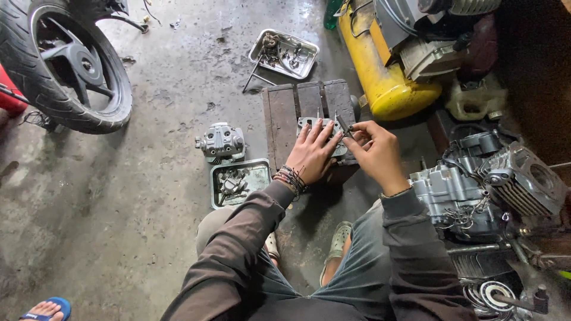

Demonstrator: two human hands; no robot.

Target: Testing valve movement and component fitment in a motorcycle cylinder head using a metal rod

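Far left: I see a motorcycle wheel (71,62) standing on the wet concrete floor (137,238), and a bystander's foot in a blue sandal (44,309) at the bottom corner.
Left of centre: a grey cylinder head (221,142) sits on the floor, and just below it a square metal tray (239,182) holds small parts.
Upper centre: a second metal tray (284,53) with loose parts lies further off, well apart from my hands.
Centre: a low dark wooden block (297,110) carries the metal engine part (309,123) I am working on.
Left hand (312,156): I have it spread flat, fingers wide, pressing down on the engine part; cord bracelets circle the wrist.
Right hand (377,151): the fingers are pinched narrow around a small thin tool (345,126), whose tip points at the top edge of the engine part, just beside my left fingertips.
Right: a yellow compressor tank (380,77) lies behind the block.
Far right: a stripped grey engine (476,184) with cooling fins stands beside my right knee.
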